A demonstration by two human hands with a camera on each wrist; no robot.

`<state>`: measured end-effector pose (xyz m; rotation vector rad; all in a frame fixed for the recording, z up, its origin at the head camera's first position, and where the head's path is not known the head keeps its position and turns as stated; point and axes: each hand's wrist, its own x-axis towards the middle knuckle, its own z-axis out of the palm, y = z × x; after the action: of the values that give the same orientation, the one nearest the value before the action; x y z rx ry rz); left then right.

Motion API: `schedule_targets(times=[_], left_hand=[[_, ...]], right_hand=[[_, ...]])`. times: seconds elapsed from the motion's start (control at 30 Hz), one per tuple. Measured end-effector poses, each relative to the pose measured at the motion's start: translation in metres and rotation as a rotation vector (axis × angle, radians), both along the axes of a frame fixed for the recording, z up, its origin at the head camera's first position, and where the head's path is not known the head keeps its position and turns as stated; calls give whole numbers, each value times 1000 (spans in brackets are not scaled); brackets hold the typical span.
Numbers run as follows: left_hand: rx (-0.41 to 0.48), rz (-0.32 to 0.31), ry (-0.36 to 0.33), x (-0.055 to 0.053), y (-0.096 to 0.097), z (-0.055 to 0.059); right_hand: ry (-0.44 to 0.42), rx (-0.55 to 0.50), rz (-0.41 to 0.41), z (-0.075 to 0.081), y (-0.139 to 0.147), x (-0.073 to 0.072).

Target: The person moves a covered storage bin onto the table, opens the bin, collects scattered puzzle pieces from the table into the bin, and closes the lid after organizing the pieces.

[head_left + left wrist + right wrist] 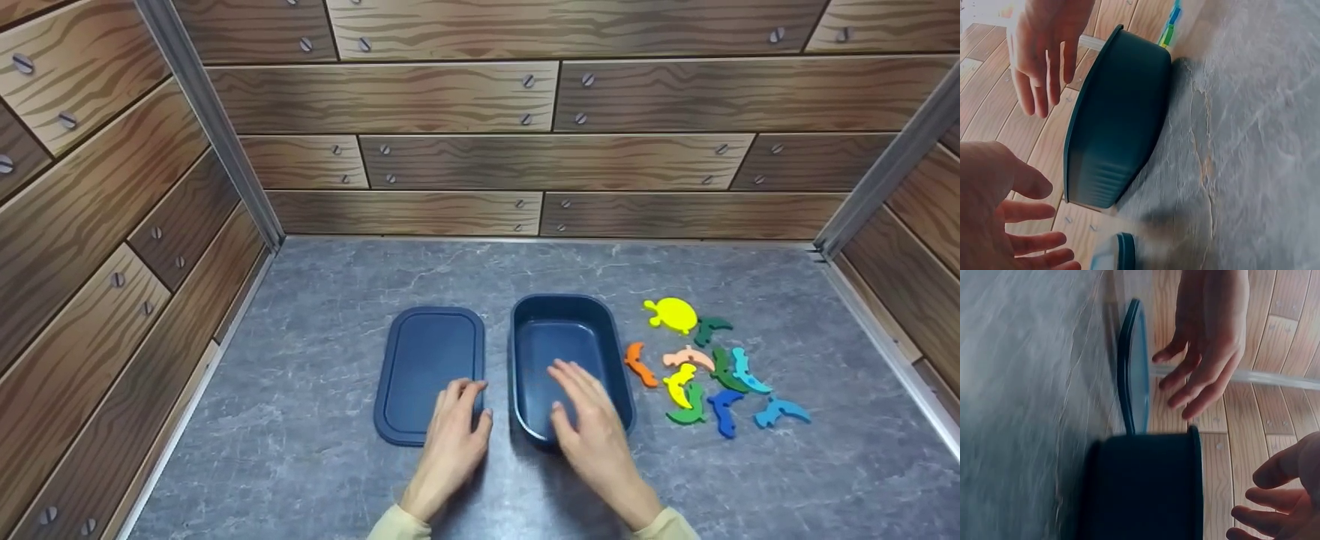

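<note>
A dark blue rectangular box (525, 360) stands open on the grey tabletop, with its flat blue lid (427, 360) lying to its left. My left hand (457, 435) hovers over the lid's near right corner, fingers loosely spread and holding nothing. Above the near part of the box my right hand (596, 442) hangs with relaxed fingers, also holding nothing. In the left wrist view the box's outer wall (1112, 112) shows between the two hands. The right wrist view has the left hand (1213, 354) raised above the lid (1134, 371).
To the right of the box lie several coloured animal-shaped pieces, among them a yellow turtle (675, 315), an orange piece (640, 365), a dark blue piece (724, 412) and a light blue piece (780, 412). Wood-patterned walls (450, 97) close in the back and both sides.
</note>
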<state>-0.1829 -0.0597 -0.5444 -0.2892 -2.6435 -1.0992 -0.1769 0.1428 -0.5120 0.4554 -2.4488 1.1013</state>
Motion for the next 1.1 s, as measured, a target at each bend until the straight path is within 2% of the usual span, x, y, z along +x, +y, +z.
schedule_targets(times=[0.17, 0.3, 0.4, 0.5, 0.7, 0.9, 1.1], left_hand=[[-8, -35, 27, -4, 7, 2], [-4, -37, 31, -7, 10, 5], [10, -45, 14, -9, 12, 7], [21, -78, -4, -11, 17, 8], [-6, -125, -47, -15, 28, 7], [-77, -99, -87, -21, 36, 2], [-141, -56, -26, -26, 45, -1]], right_hand=[[-63, 8, -67, 1, 21, -10], [-129, 46, -109, 2, 36, -17], [-162, 79, -136, 0, 47, -21], [-212, 109, -166, -5, 56, -22], [-286, 145, -199, -14, 68, -25], [-334, 158, -204, -23, 74, -26], [-354, 144, -181, -29, 75, -24]])
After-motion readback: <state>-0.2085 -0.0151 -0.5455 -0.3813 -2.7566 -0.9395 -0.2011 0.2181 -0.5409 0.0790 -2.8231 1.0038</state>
